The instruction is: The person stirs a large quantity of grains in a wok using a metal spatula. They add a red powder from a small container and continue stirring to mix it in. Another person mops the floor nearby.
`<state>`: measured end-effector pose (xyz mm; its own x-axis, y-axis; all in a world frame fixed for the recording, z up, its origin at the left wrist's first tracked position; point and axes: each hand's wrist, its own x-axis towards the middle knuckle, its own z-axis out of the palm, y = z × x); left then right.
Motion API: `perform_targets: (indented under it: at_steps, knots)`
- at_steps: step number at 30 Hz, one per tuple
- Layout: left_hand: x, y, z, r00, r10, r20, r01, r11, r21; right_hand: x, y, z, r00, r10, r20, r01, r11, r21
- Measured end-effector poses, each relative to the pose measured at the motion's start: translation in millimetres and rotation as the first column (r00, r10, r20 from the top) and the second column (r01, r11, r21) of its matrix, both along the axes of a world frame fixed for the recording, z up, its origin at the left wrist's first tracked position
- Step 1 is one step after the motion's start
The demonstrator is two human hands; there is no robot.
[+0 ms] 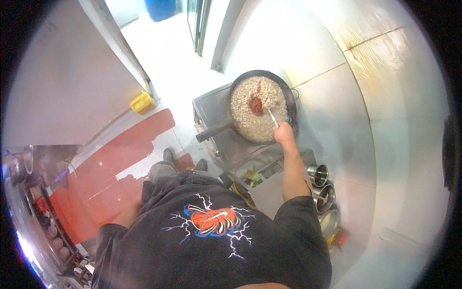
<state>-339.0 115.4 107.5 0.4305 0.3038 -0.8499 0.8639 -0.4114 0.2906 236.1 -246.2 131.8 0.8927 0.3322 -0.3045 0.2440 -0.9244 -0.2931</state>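
Observation:
My right hand (284, 133) grips the handle of a metal spoon or ladle (273, 117), whose far end dips into a large round wok (291, 104). Pale, crumbly food (245, 92) fills much of the wok, with a thinner, wetter look towards the near side. A dark red heap (256, 104) lies near its middle, just left of the utensil's end, and a short red streak runs away from it. The wok's thick handle (213, 132) points to the left and nobody holds it. My left hand is out of view; only part of that forearm shows beside my shirt.
The wok sits on a metal stove (213, 104) against a tiled wall (335, 144). Several metal pots (319, 174) stand to the right of my arm. A yellow jug (142, 103) is on the floor at the left, by a red mat (126, 144). Crowded shelves (48, 220) stand at lower left.

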Motion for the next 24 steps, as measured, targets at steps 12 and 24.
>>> perform_targets:
  at_steps: [12,24]
  knots:
    - [24.9,-3.0,17.2,0.992,-0.095,0.078,0.093,0.995,0.031,-0.3,-19.3,169.7,0.97,0.228,0.088,-0.159,0.862,-0.481]
    - [20.6,-4.4,33.6,0.984,-0.155,0.087,0.155,0.988,0.007,15.7,-53.0,39.1,0.792,-0.159,-0.589,0.219,0.975,0.03]
